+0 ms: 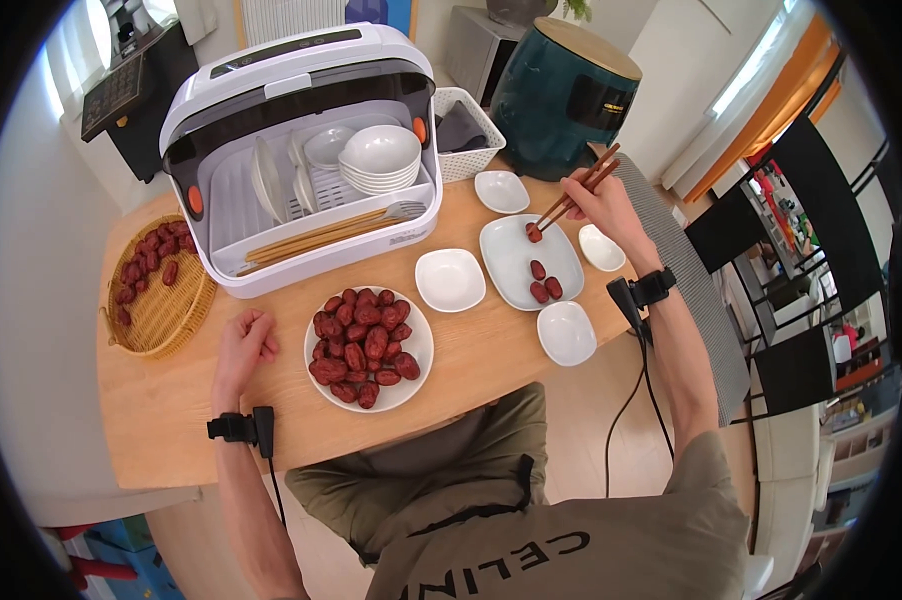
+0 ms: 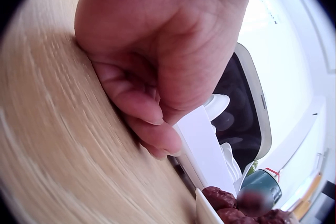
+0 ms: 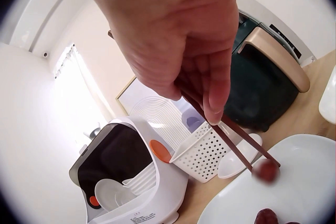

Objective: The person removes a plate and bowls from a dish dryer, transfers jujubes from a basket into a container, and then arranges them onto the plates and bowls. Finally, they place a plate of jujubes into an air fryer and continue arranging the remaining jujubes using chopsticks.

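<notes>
My right hand (image 1: 608, 212) grips a pair of brown chopsticks (image 1: 578, 193). Their tips pinch a red date (image 3: 266, 171) over the far part of a white rectangular plate (image 1: 511, 262). Several other dates (image 1: 540, 291) lie on that plate, nearer me. My left hand (image 1: 243, 347) rests on the table with its fingers loosely curled, holding nothing. To its right stands a round white plate (image 1: 426, 375) heaped with dates (image 1: 375, 343). A wicker basket (image 1: 161, 342) with more dates sits to the left of that hand.
Small white dishes (image 1: 450, 281) surround the rectangular plate. At the back stands a white dish cabinet (image 1: 321, 245) with its lid raised, holding bowls, plates and chopsticks. A perforated white basket (image 1: 479, 158) and a dark green appliance (image 1: 561, 100) stand right of it.
</notes>
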Tool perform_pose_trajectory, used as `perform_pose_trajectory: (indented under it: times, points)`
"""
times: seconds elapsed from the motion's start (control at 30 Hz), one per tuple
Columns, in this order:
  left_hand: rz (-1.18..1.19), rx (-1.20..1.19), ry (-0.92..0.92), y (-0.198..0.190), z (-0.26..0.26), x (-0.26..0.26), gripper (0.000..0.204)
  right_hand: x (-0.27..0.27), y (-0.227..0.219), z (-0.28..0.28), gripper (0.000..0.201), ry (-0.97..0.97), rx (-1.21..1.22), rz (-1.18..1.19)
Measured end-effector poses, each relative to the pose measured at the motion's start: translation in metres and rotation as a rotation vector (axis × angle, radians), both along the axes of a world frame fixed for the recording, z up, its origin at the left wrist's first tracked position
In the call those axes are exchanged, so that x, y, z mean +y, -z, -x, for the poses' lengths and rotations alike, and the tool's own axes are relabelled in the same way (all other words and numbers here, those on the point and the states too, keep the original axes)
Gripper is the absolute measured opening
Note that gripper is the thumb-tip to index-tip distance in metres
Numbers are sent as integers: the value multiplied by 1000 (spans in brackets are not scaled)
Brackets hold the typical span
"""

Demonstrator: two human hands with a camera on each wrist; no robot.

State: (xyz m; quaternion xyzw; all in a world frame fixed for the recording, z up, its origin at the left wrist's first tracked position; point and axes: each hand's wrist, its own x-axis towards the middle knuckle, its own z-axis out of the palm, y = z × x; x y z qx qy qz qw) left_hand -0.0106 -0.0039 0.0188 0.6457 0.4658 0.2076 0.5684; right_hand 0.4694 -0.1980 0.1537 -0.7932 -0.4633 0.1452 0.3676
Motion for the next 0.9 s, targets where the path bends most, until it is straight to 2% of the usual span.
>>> perform_pose_trajectory:
  times: [0.37,0.57,0.63,0.7,0.77,0.83,0.9]
  points:
    - [34,2,-16,-2,0,-1,22,-5,9,-3,29,27,-53,-11]
    - [12,-13,-25,-3,0,-2,23,-18,-7,17,27,49,-40,-141]
    - [24,10,-13,-7,-1,-3,24,-22,-8,28,26,62,-4,-271]
    - [21,10,-19,-8,-1,-4,24,-31,-13,49,24,-12,-2,-280]
    - [17,12,-16,-7,0,-4,24,-40,-16,82,20,-191,164,-328]
    - [26,-1,-11,-6,0,-4,24,-51,-19,115,16,-261,354,-263]
    - [30,-7,-4,-2,1,-2,24,-51,-19,142,12,-348,380,-207]
